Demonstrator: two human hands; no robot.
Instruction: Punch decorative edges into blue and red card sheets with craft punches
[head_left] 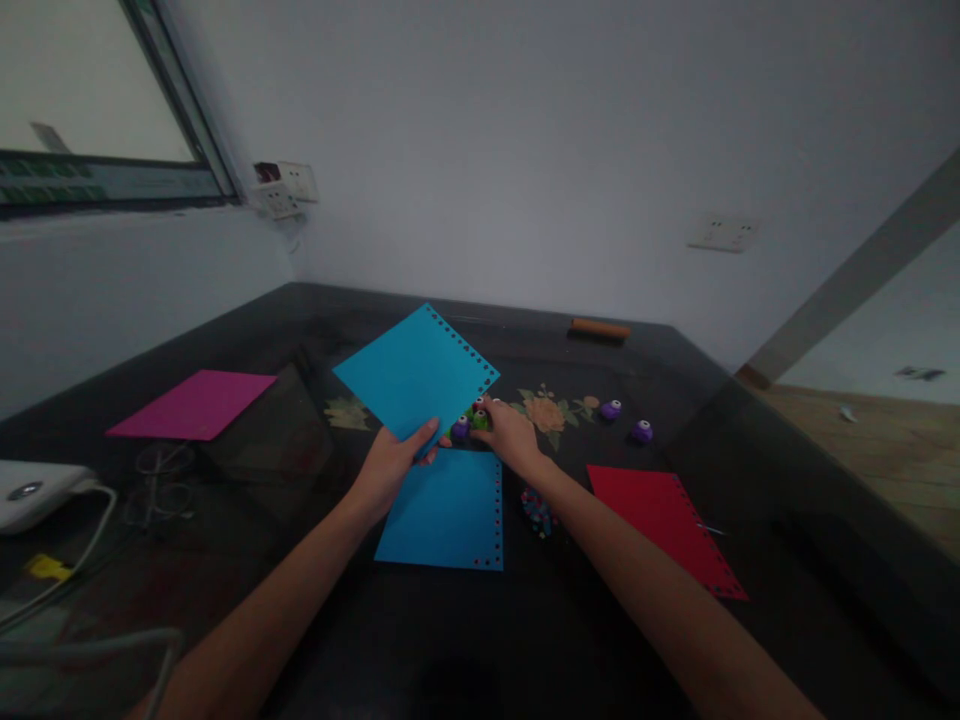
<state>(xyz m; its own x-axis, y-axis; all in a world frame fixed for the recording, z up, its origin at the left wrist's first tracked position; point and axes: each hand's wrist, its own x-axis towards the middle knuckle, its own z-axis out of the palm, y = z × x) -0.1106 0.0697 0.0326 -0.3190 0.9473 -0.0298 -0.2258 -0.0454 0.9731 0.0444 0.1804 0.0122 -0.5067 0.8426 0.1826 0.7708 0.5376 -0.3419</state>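
A: Start at the far left. What lies there?

B: A white device (30, 492) with a cable at the table's (787, 520) edge, then a magenta sheet (193, 404) flat on the dark top, well apart from the hands.

A: And the left hand?

B: The left hand (396, 458) pinches the lower corner of a blue sheet (416, 370), thumb on top, fingers under. The sheet is lifted and tilted, with a row of punched holes along its right edges.

A: What is below it?

B: A second blue sheet (444, 510) flat on the table, holes down its right side and along the bottom edge.

A: The right hand?

B: The right hand (508, 432) is closed over a green punch (480, 420), just beside a purple punch (460, 428). Both sit at the lifted sheet's lower right edge. I cannot tell whether the paper is inside the green one.

A: Further right?

B: A small pile of paper bits (537, 512) near the right forearm, two more purple punches (626, 421) beyond, a red sheet (664, 525) with holed edges, and an orange stick (600, 328) by the wall.
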